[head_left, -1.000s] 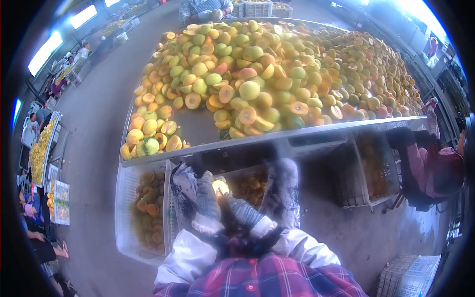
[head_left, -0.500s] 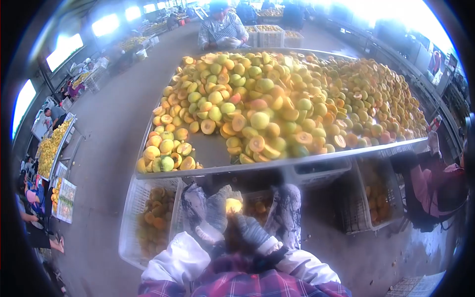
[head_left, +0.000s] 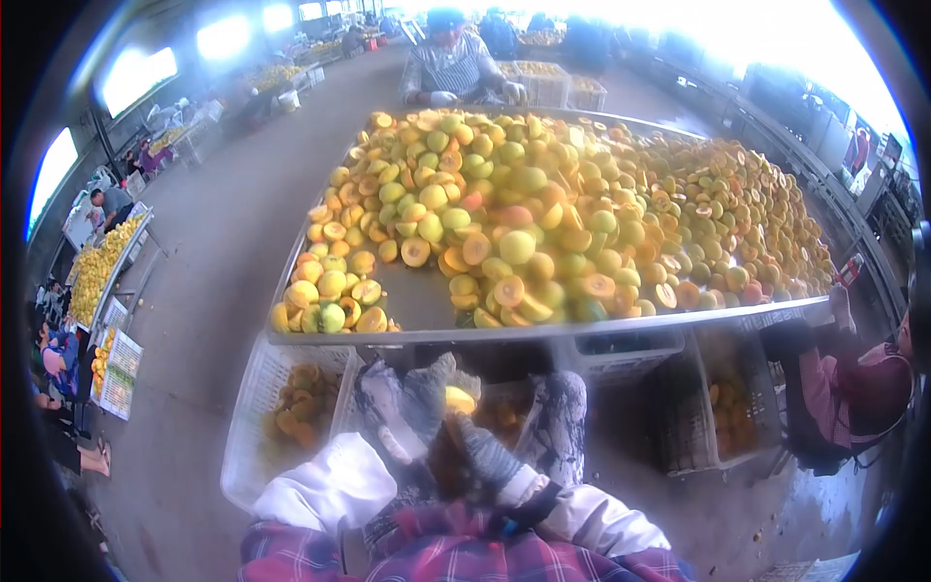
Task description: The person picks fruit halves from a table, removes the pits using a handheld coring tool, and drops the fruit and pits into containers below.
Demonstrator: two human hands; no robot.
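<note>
My left hand (head_left: 425,396), in a grey glove, is closed around a yellow peach (head_left: 460,400) in front of the table's near edge. My right hand (head_left: 488,454), in a darker grey glove, is just below and to the right of the peach, its fingers bent toward it. Blur hides what those fingers hold, if anything. Both hands are between my knees, above a crate (head_left: 504,412) of peaches. Beyond them, a heap of halved and whole-looking peaches (head_left: 514,247) covers much of the metal-rimmed table (head_left: 422,291).
A white crate (head_left: 250,427) with peach pieces stands at my left, and another crate (head_left: 693,417) at my right. One person (head_left: 858,398) sits at the right; a co-worker (head_left: 454,68) is across the table. Other tables of fruit (head_left: 102,272) line the left side.
The peach in my left hand has turned and shows a narrower side. My right hand stays close beneath it. The co-worker's hands across the table have moved apart. My view has shifted slightly.
</note>
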